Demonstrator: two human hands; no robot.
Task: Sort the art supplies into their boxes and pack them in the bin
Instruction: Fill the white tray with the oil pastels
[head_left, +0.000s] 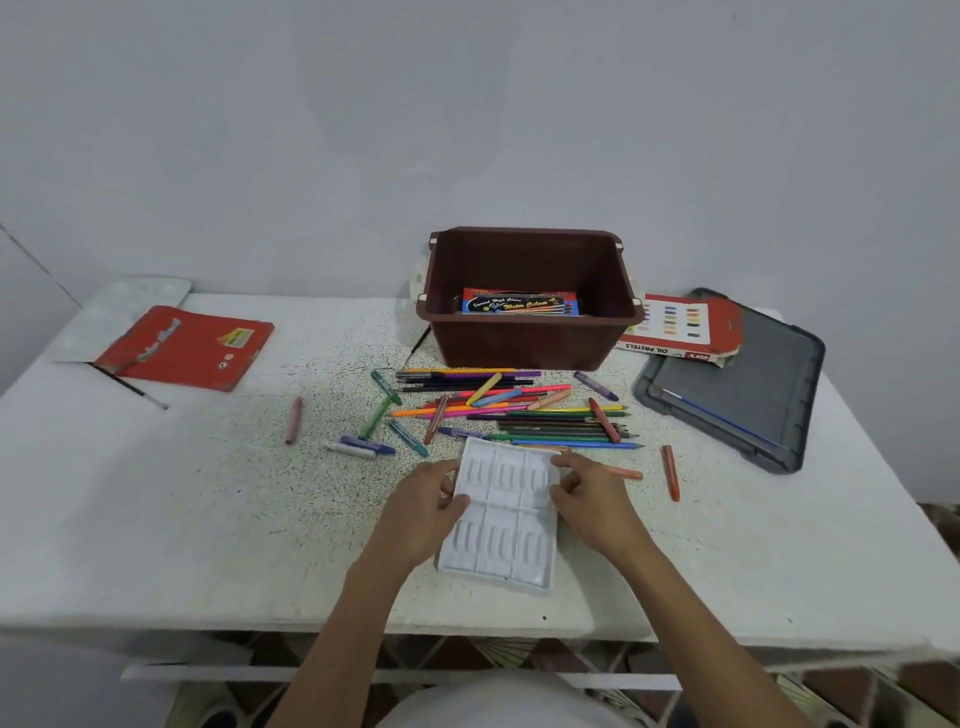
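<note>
Left hand (423, 499) and right hand (592, 499) curl their fingers (569, 461) on the side edges of the white insert tray (501, 540), near on the tabletop (208, 519) (far end against the loose pencils (561, 428)), so a shove could scatter them short of the brown bin (519, 343).

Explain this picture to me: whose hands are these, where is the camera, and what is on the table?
There is no machine here. A person works with bare hands, and the single picture comes from a camera worn on their head, looking forward and down. The left hand and right hand each grip a side of a white plastic tray with moulded slots, at the near side of the white table. Beyond it lies a loose pile of coloured pencils and crayons. Behind that stands a brown bin holding a water colour box. To its right an oil pastels box rests partly on a grey lid. At far left is a red box beside a paintbrush.
</note>
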